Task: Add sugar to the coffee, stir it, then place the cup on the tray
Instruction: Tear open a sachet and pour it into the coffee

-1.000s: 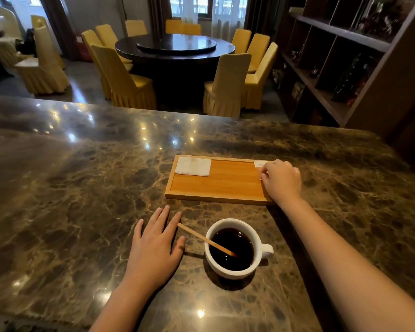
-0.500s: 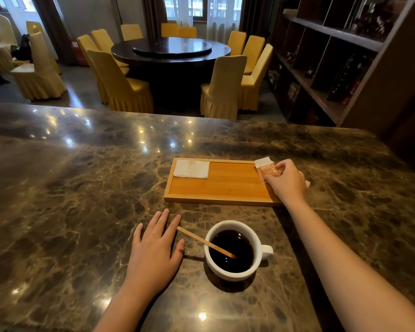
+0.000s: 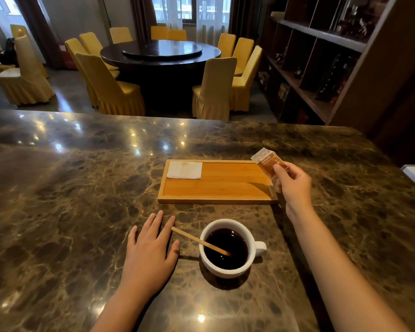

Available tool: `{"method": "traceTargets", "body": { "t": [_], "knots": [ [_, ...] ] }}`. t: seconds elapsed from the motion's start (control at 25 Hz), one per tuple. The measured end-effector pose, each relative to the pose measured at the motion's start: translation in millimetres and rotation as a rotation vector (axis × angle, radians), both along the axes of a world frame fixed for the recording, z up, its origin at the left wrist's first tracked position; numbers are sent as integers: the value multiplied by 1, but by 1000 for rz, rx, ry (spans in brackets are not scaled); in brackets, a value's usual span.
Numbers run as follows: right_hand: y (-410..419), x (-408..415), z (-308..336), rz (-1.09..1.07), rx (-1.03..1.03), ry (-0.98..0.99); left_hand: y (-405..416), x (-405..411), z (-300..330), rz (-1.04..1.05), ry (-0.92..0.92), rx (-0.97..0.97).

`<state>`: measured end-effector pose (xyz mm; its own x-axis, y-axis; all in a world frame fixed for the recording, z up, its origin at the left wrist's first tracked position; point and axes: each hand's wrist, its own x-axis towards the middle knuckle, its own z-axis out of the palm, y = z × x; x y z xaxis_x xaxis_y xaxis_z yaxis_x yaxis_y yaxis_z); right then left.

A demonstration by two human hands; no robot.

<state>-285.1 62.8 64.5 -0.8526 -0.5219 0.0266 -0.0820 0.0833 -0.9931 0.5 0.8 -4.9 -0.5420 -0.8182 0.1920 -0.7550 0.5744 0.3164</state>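
Crinkly, perhaps plastic sugar packet (image 3: 266, 162) in right hand (image 3: 294, 185) fingers (image 3: 279, 171).

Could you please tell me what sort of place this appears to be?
Probably a restaurant or hotel banquet room: a large round dining table ringed by yellow covered chairs, a marble counter, and a display shelf.

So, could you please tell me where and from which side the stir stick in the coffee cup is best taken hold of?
Grip the wooden stir stick by its dry upper end, which juts out past the cup rim toward the left hand. Come from the left with that hand's fingers, since the other end is sunk in coffee and the right hand holds the sugar packet.
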Motion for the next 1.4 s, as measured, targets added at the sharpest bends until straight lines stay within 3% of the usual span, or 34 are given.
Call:
{"method": "traceTargets", "body": {
  "t": [0.4,0.6,0.92,1.04,1.2,1.4],
  "knots": [
    [39,29,17,66,-422,-741,-3,2,-3,-22,-32,-10],
    [47,36,16,56,-381,-806,-3,2,-3,-25,-36,-11],
    [60,56,22,219,-324,-862,-3,2,-4,-31,-35,-10],
    [65,65,26,310,-248,-713,-1,2,-2,-30,-27,-10],
    [70,77,27,388,-116,-190,-1,1,0,-32,-43,3],
    [72,82,21,420,29,282,-1,1,1,-34,-33,0]
  ]
}}
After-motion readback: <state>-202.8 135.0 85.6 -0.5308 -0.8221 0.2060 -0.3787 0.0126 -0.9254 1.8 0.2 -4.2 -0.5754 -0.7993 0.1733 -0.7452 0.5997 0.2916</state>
